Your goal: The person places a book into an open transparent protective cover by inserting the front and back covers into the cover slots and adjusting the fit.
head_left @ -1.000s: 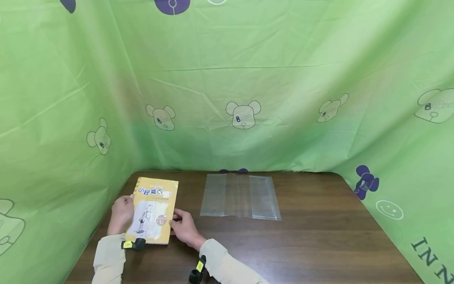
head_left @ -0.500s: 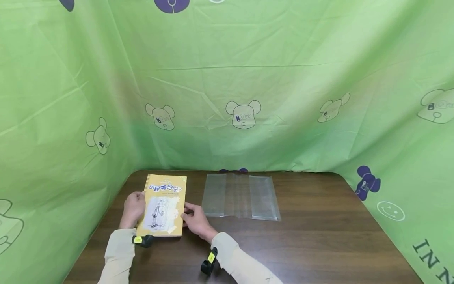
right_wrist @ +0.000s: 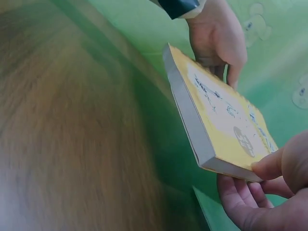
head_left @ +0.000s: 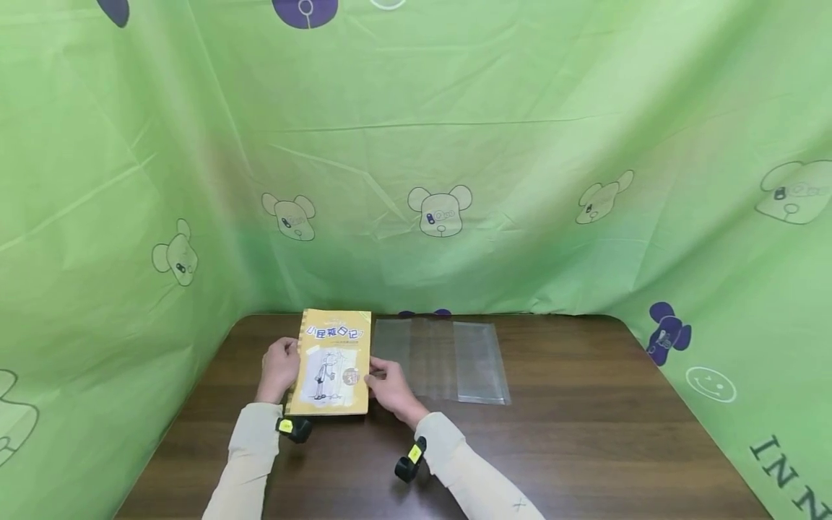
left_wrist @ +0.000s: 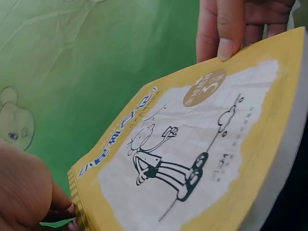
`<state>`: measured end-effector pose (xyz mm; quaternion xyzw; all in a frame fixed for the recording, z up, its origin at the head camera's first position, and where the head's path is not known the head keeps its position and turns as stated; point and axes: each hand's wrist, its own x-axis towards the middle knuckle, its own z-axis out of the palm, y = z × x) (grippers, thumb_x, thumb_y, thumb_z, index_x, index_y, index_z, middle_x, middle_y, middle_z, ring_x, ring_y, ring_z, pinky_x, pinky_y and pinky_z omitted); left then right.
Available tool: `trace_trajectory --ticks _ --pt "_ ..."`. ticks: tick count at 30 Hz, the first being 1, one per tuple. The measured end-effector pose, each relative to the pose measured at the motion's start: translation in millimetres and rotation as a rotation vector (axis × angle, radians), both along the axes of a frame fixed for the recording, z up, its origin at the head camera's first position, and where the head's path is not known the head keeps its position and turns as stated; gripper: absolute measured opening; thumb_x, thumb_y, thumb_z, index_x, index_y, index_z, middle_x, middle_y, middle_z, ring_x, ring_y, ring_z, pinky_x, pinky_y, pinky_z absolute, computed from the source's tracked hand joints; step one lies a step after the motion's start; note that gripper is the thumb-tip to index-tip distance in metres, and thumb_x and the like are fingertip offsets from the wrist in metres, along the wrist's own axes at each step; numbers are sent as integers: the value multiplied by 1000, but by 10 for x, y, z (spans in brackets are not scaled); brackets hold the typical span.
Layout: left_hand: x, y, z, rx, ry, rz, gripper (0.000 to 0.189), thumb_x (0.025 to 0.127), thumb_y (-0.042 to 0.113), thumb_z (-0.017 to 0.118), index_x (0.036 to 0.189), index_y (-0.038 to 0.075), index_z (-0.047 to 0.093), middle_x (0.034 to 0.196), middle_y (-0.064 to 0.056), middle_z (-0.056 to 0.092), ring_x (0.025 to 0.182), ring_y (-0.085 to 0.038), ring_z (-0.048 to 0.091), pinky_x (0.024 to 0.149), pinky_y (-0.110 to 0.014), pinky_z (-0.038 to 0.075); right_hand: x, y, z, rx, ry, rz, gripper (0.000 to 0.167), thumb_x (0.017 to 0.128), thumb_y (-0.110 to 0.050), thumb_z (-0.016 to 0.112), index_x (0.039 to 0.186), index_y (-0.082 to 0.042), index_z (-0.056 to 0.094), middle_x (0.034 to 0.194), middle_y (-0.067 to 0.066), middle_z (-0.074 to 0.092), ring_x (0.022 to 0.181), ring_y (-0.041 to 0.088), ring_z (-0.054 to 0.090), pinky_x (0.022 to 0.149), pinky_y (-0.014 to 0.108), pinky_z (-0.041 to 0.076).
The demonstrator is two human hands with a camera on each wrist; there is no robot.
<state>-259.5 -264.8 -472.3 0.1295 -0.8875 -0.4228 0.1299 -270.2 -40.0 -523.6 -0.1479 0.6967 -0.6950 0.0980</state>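
Both hands hold a yellow paperback book [head_left: 331, 361] with a cartoon figure and blue lettering on its front, cover facing up. At its striped spine, my left hand [head_left: 279, 368] grips the left edge. My right hand [head_left: 393, 387] pinches the opposite edge; the right wrist view shows the thumb [right_wrist: 269, 165] on the cover and fingers beneath the book. In that view the book is tilted, its page edges visible. A clear plastic book cover [head_left: 479, 361] lies spread on the table to the right, its left part partly behind the book and right hand.
The brown wooden table [head_left: 585, 426] extends to the right and in front of the plastic cover. A green cloth [head_left: 364, 159] with bear prints hangs along the back and both sides. Each wrist carries a small black camera.
Both hands have carried the book rightward and slightly away, from the table's left side to beside the plastic cover. Part of the cover is now hidden. The grip looks the same.
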Motion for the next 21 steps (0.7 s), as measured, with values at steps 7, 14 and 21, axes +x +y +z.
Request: trace_trajectory --ticks 7,14,21 --pt "-128 270 -33 27 39 -49 38 105 7 37 125 -14 62 112 -32 67 94 -41 65 86 -51 52 -100 293 20 45 3 -33 43 100 5 54 141 15 49 110 23 62 86 19 69 67 30 61" --pt "-235 495 -128 44 97 -114 34 103 2 43 128 -12 63 111 -29 70 90 -35 68 78 -42 55 -190 579 29 57 -13 -67 41 100 4 53 141 12 52 110 21 64 81 17 69 65 28 59" --pt "-344 743 -184 75 99 -165 35 102 1 50 133 -10 61 110 -27 71 86 -28 68 68 -30 55 -251 846 64 63 -4 -103 41 100 5 53 139 16 51 112 28 64 88 20 70 71 32 62"
